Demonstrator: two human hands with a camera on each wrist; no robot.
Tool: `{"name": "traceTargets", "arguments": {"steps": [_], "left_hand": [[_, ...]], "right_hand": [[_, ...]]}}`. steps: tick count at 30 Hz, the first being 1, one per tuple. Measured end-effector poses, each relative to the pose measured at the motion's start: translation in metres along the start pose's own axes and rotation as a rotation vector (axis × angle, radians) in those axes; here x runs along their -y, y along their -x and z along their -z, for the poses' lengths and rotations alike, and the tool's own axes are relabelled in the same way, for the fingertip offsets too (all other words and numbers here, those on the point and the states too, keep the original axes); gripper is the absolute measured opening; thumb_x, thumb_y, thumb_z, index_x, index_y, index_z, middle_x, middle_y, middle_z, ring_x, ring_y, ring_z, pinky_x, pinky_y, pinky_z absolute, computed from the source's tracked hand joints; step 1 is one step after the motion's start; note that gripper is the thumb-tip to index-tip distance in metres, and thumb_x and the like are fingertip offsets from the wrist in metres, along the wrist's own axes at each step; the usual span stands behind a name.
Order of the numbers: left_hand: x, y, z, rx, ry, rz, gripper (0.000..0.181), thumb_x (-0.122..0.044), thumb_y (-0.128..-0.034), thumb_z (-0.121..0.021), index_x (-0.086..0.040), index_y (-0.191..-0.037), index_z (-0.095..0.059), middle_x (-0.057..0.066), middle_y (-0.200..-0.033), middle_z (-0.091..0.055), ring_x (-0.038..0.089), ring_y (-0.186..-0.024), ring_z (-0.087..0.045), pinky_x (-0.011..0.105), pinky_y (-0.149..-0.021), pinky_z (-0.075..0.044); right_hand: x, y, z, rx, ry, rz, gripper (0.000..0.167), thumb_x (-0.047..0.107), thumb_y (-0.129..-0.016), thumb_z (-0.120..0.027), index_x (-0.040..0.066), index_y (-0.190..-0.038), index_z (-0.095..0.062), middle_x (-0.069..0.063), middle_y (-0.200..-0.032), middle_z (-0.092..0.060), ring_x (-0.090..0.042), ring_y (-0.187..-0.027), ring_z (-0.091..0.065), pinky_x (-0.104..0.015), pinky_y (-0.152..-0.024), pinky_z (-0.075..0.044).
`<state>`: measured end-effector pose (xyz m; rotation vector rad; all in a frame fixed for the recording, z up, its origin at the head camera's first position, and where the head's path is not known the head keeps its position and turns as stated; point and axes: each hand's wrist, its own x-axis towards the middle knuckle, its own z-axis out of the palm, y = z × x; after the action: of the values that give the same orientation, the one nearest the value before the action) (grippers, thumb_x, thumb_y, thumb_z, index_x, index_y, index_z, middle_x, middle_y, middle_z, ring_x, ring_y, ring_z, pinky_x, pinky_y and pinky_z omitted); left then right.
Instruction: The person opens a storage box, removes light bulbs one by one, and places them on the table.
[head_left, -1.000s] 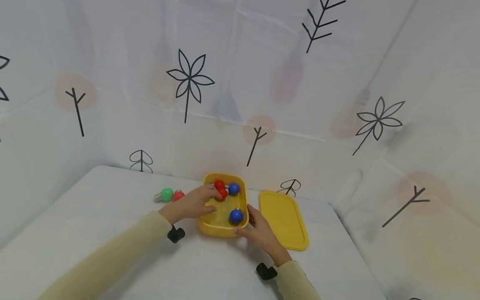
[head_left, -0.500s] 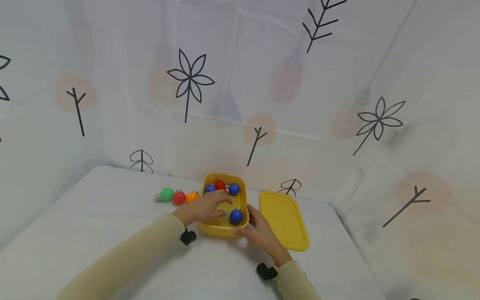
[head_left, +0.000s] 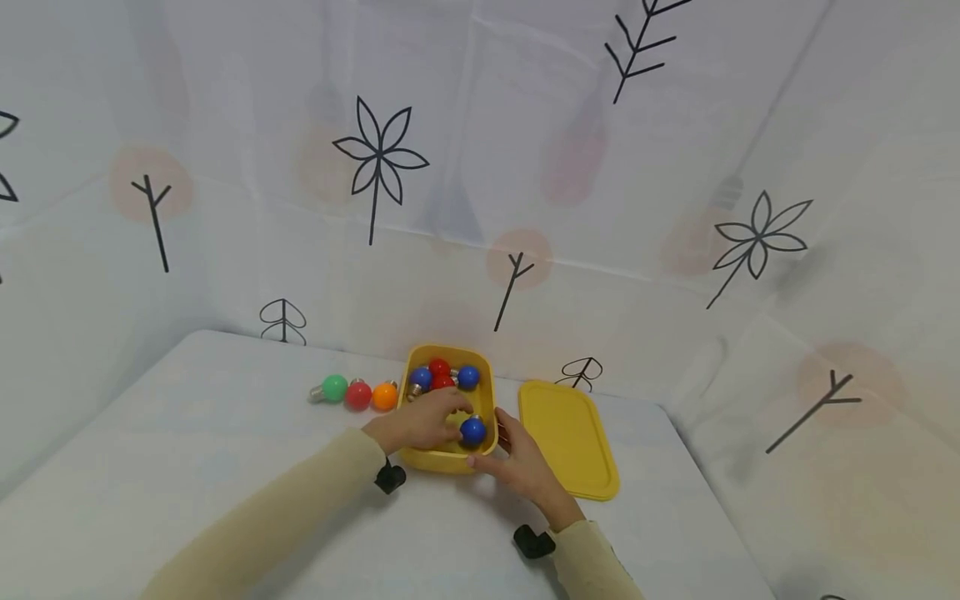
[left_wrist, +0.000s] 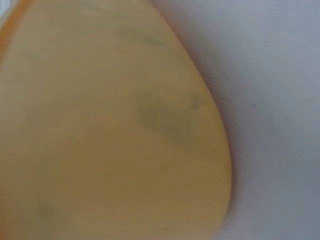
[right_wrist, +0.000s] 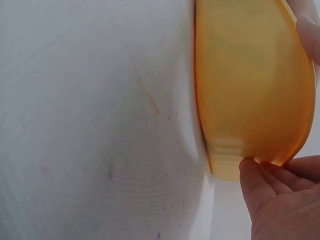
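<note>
A yellow plastic box (head_left: 438, 461) stands on the table, with several red and blue toy light bulbs at its far end. One blue bulb (head_left: 472, 431) lies nearer its front right corner. Inside the box, my left hand (head_left: 427, 419) has its fingers spread beside that blue bulb; a firm hold on it does not show. My right hand (head_left: 521, 467) grips the box at the front right corner, thumb at the front rim and fingers (right_wrist: 252, 182) against the side wall. In the left wrist view only the box's outer wall (left_wrist: 115, 125) and the tabletop appear.
Left of the box, a green bulb (head_left: 334, 388), a red bulb (head_left: 358, 395) and an orange bulb (head_left: 385, 396) lie in a row. A yellow lid (head_left: 570, 437) lies flat to the right. Behind the table (head_left: 225, 433) hangs a patterned white cloth (head_left: 450, 167).
My left hand has moved right and toward the front inside the box, from the far bulbs to the near blue bulb. The orange bulb outside has come into view. My right hand stays put.
</note>
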<state>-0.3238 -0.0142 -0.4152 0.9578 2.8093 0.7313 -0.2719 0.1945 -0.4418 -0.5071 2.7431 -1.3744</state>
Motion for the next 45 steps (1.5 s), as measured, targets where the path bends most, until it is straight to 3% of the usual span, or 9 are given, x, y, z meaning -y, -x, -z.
{"name": "traceTargets", "arguments": {"steps": [20,29,45], "left_hand": [[-0.002,-0.012,-0.010,0.046,0.017,0.015,0.042,-0.026,-0.0839,-0.074,-0.021,-0.123,-0.060,-0.007,-0.121,-0.056,0.011,-0.109,-0.053,0.033,-0.099,-0.045],[-0.001,-0.018,-0.015,0.039,0.093,0.019,0.039,-0.023,-0.0846,-0.074,-0.019,-0.121,-0.061,-0.009,-0.114,-0.059,0.009,-0.099,-0.055,0.032,-0.094,-0.048],[-0.004,-0.023,-0.016,0.040,0.106,0.024,0.039,-0.020,-0.0835,-0.075,-0.016,-0.120,-0.062,-0.006,-0.115,-0.060,0.011,-0.103,-0.054,0.033,-0.096,-0.047]], "right_hand": [[0.001,0.000,0.000,-0.008,0.019,-0.016,0.099,0.047,-0.077,-0.076,0.008,-0.151,-0.023,-0.007,-0.152,-0.032,-0.025,-0.134,-0.039,-0.045,-0.106,-0.036],[0.000,-0.001,0.000,-0.007,0.031,-0.024,0.102,0.052,-0.075,-0.075,0.008,-0.151,-0.023,-0.006,-0.152,-0.033,-0.026,-0.134,-0.039,-0.045,-0.105,-0.037],[0.000,-0.001,-0.001,-0.010,0.013,-0.031,0.102,0.051,-0.075,-0.076,0.009,-0.151,-0.023,-0.006,-0.151,-0.033,-0.026,-0.135,-0.039,-0.045,-0.106,-0.036]]}}
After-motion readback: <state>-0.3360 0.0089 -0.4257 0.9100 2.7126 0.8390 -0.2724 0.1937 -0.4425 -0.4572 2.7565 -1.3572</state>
